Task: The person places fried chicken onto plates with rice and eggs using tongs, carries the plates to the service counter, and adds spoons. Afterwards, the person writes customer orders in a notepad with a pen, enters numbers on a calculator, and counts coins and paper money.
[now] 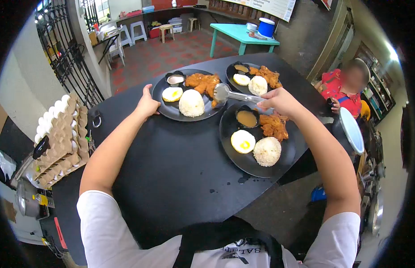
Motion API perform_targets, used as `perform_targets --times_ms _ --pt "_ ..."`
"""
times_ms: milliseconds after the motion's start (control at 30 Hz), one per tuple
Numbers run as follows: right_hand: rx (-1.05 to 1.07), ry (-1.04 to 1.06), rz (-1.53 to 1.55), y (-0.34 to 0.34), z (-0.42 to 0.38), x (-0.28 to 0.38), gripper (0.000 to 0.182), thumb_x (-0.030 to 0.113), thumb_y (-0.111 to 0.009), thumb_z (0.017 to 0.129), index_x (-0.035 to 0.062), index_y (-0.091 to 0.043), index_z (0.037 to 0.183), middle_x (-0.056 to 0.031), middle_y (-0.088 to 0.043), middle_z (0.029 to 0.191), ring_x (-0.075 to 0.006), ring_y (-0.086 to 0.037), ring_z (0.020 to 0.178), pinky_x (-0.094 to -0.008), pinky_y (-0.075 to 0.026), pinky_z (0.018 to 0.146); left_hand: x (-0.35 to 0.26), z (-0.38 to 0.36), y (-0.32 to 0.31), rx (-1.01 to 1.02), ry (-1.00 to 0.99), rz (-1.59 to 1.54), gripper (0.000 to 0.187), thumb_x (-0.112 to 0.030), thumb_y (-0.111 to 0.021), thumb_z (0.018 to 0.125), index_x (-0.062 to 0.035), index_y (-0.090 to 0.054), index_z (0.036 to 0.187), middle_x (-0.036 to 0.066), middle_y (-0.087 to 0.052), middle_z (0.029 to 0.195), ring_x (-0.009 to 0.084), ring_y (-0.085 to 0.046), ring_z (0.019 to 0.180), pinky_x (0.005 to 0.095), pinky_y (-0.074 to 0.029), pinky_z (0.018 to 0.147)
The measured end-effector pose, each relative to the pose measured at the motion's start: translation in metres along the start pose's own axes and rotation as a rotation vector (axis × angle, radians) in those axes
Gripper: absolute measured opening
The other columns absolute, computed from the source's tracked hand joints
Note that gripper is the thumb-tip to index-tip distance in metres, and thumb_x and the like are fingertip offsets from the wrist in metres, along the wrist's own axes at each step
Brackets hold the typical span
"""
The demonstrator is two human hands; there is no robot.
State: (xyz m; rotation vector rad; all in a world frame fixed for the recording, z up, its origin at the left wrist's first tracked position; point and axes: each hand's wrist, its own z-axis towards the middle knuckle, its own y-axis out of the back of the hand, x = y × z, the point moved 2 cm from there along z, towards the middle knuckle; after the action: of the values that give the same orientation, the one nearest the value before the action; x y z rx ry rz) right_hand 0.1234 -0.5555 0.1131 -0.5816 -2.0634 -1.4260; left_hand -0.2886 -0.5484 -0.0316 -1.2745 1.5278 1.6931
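Note:
My left hand (148, 105) grips the near-left rim of a black plate (212, 110), thumb over the edge. On it are fried chicken (199, 82), a rice mound (191, 103), an egg (172, 94) and a small sauce cup (175, 79). My right hand (279, 100) is closed around metal tongs (243, 95), whose head touches or overlaps the chicken's right end. Beneath that hand lies a second black plate (285, 154) with chicken, rice, egg and brown gravy (246, 119). A third, similarly filled black plate (232, 67) sits farther back, partly behind the tongs.
Stacked egg trays (64, 143) with white eggs stand at the black table's (171, 178) left edge. A person in red (341, 89) is at the right, near a pale round lid or basin (351, 130). A turquoise table (234, 32) stands behind. Water drops dot the near tabletop.

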Motion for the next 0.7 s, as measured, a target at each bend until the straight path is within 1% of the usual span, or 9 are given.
perform_targets --times_ms 67,133,233,333,433,533,633,700 --pt "0.012 0.014 -0.023 -0.006 0.014 0.003 0.033 0.02 -0.076 0.073 0.0004 -0.071 0.099 -0.005 -0.066 0.068 -0.0099 -0.056 0.057 -0.0248 -0.041 0.05 0.004 0.0 -0.001 -0.01 -0.028 -0.011 0.086 0.005 -0.064 0.076 -0.0107 -0.015 0.145 0.008 -0.054 0.086 0.0178 -0.06 0.067 0.0283 -0.055 0.05" --pt "-0.015 0.043 -0.049 -0.011 0.023 0.007 0.033 0.021 -0.077 0.072 0.0003 -0.071 0.098 -0.0048 -0.066 0.068 -0.0092 -0.055 0.056 -0.0252 -0.04 0.049 0.003 -0.001 0.002 -0.014 -0.02 0.0 0.085 0.006 -0.064 0.077 -0.0103 -0.016 0.145 0.008 -0.053 0.086 0.0171 -0.06 0.067 0.0278 -0.055 0.05" --pt "0.005 0.06 -0.089 -0.013 0.033 0.016 0.035 0.021 -0.077 0.072 -0.0008 -0.07 0.098 -0.0042 -0.066 0.067 -0.0087 -0.053 0.055 -0.0256 -0.04 0.048 0.001 -0.002 0.002 -0.001 -0.023 -0.039 0.084 0.006 -0.064 0.077 -0.01 -0.016 0.145 0.007 -0.052 0.085 0.0161 -0.059 0.066 0.0272 -0.055 0.05" --pt "-0.002 0.019 -0.141 -0.014 0.044 0.016 0.033 0.022 -0.074 0.076 0.006 -0.071 0.105 -0.0005 -0.066 0.069 -0.0071 -0.045 0.048 -0.0243 -0.032 0.043 0.0 0.0 -0.001 0.004 -0.023 -0.025 0.084 0.006 -0.064 0.077 -0.0097 -0.016 0.144 0.007 -0.052 0.084 0.0153 -0.059 0.065 0.027 -0.054 0.049" --pt "0.013 -0.018 -0.127 -0.017 0.047 0.018 0.032 0.023 -0.074 0.076 0.0073 -0.072 0.103 0.0004 -0.064 0.069 -0.007 -0.044 0.048 -0.0241 -0.031 0.042 0.0 0.003 0.0 0.004 -0.03 -0.018 0.085 0.006 -0.065 0.077 -0.0091 -0.016 0.144 0.007 -0.053 0.084 0.0147 -0.059 0.063 0.0269 -0.053 0.047" --pt "0.023 -0.013 -0.12 -0.019 0.047 0.022 0.031 0.024 -0.073 0.075 0.0066 -0.072 0.101 0.0004 -0.063 0.068 -0.0072 -0.044 0.048 -0.0236 -0.029 0.04 0.0 0.004 0.001 0.013 -0.024 -0.021 0.085 0.006 -0.065 0.077 -0.0085 -0.015 0.144 0.008 -0.054 0.082 0.0144 -0.058 0.059 0.0266 -0.052 0.046" --pt "0.05 -0.006 -0.15 -0.008 0.045 0.028 0.037 0.029 -0.077 0.072 0.003 -0.07 0.098 -0.0038 -0.066 0.066 -0.0097 -0.05 0.048 -0.0266 -0.038 0.044 -0.001 0.006 0.001 0.028 -0.014 -0.01 0.086 0.006 -0.065 0.077 -0.0083 -0.014 0.145 0.008 -0.055 0.08 0.0144 -0.057 0.055 0.0263 -0.05 0.044" --pt "0.03 -0.021 -0.199 0.003 0.039 0.032 0.036 0.03 -0.076 0.073 0.0041 -0.071 0.098 -0.0035 -0.066 0.067 -0.0107 -0.051 0.05 -0.0276 -0.04 0.045 -0.001 0.006 0.001 0.035 -0.008 0.002 0.086 0.006 -0.065 0.077 -0.0082 -0.014 0.145 0.008 -0.055 0.08 0.0143 -0.057 0.054 0.0261 -0.049 0.043"
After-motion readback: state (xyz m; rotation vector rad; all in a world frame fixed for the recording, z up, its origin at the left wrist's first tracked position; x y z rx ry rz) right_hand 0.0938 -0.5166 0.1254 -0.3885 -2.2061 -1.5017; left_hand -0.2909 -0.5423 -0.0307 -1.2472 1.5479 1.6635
